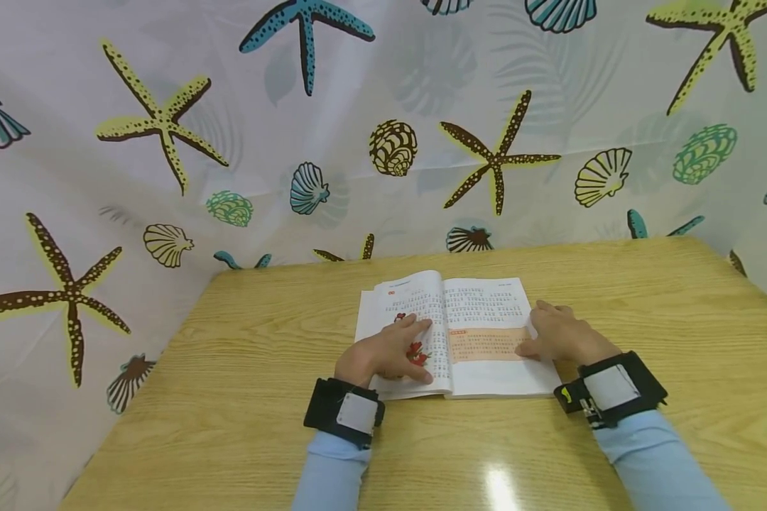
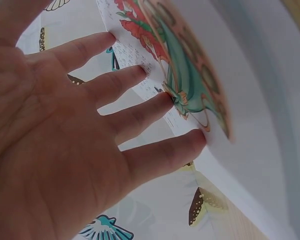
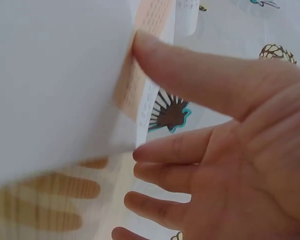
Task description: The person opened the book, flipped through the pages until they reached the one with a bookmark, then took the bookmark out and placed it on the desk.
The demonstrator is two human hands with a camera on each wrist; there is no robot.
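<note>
An open book [image 1: 498,380] lies flat on the table, with printed text on both pages and an orange text panel [image 1: 488,345] on the right page. My left hand [image 1: 383,355] rests on the left page with its fingers spread. The left wrist view shows these fingertips touching the paper beside a red and green picture [image 2: 190,80]. At the right edge of the book is my right hand [image 1: 565,337]. Its thumb [image 3: 162,60] presses on the right page by the orange panel, while the straight fingers extend past the page edge.
The book lies on a wood-grain table [image 1: 249,341]. Behind the table hangs a white cloth [image 1: 358,78] printed with starfish and shells. Each wrist wears a black strap, the left one [image 1: 322,411] near the book's lower left corner.
</note>
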